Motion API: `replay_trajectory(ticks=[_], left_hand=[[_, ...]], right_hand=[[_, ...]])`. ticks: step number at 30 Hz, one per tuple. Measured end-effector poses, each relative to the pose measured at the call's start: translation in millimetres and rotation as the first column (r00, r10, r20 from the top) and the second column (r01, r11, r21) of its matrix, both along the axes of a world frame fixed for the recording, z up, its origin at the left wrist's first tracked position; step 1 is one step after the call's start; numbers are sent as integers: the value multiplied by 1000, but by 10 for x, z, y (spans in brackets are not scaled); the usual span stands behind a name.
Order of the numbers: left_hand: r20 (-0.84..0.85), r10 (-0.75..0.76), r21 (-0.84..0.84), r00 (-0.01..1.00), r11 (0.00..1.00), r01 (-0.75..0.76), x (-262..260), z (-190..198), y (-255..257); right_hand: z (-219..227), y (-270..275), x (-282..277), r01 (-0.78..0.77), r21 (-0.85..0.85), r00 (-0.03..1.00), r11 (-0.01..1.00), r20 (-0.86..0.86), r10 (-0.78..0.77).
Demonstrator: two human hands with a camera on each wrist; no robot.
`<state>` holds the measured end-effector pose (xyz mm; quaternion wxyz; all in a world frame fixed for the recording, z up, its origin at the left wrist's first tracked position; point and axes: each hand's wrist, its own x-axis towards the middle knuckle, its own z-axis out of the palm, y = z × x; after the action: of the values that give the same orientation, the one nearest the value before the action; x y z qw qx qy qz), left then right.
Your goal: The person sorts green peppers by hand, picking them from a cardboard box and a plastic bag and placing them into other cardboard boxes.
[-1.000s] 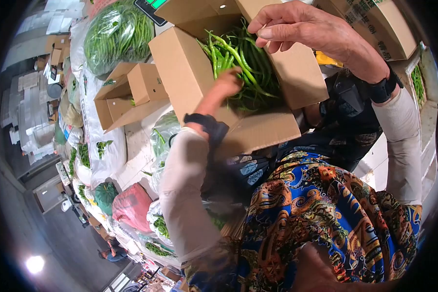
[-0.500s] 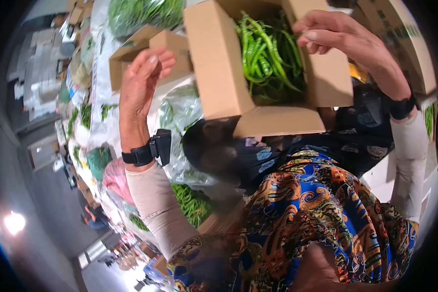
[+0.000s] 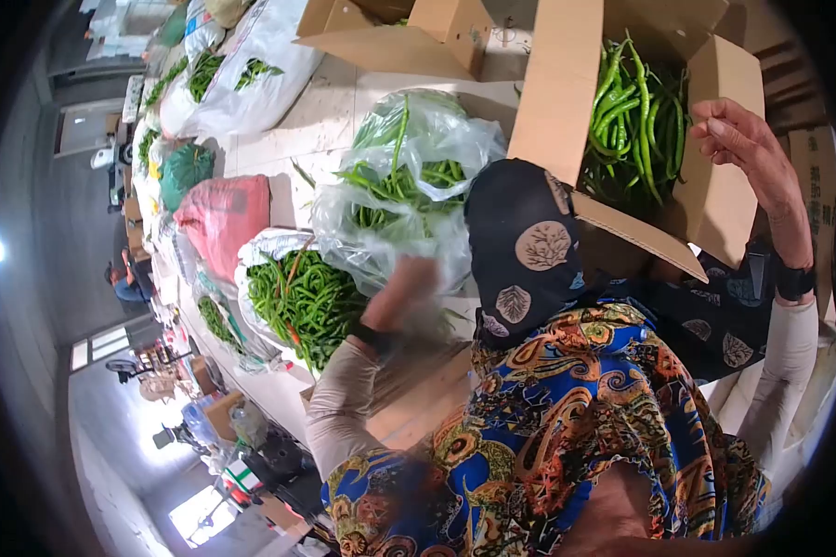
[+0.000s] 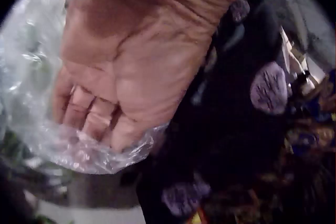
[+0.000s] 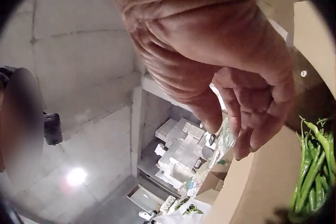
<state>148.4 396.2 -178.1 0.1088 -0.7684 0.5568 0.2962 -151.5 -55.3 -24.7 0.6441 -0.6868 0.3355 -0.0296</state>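
In the head view my left hand [image 3: 407,286] is blurred at the near edge of a clear plastic bag [image 3: 469,144] with green peppers [image 3: 381,215] inside. The left wrist view shows the palm [image 4: 134,61] and loosely bent fingers, their ends behind the plastic film [image 4: 97,162]; no pepper shows in them. My right hand [image 3: 751,153] hovers with loosely bent fingers beside a flap of the cardboard box [image 3: 555,88], which holds long green peppers [image 3: 636,121]. Nothing shows between those fingers [image 5: 249,113] in the right wrist view.
A white bag of green peppers [image 3: 302,302], a red sack [image 3: 225,223] and a green sack [image 3: 186,174] stand at the left. Another open carton [image 3: 399,45] is at the top. A dark patterned cloth [image 3: 520,241] covers my leg beside the box.
The head view has swung, so the box appears farther right. My left hand has gone from the box's peppers to the plastic bag. My right hand stays by the box flap.
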Motion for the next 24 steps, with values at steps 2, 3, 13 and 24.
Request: replay_trajectory(ticks=[2,3,13,24], left_hand=[[-245,-111,-218,963,974,57,-388,-280,527],[-245,-103,-223,964,974,47,-489,-252,603],[-661,675,-239,329,226,-944,728,-274,-272],[74,801,-576,594,521,-630,1020,-761,-1049]], right_hand=[[-11,16,39,-17,9,1000,1000,-17,17],[-22,14,52,-8,20,1000,1000,-28,9],[-61,-4,93,34,48,999,998,-25,-32],[489,666,1243,-334,-326,896,885,183,405]])
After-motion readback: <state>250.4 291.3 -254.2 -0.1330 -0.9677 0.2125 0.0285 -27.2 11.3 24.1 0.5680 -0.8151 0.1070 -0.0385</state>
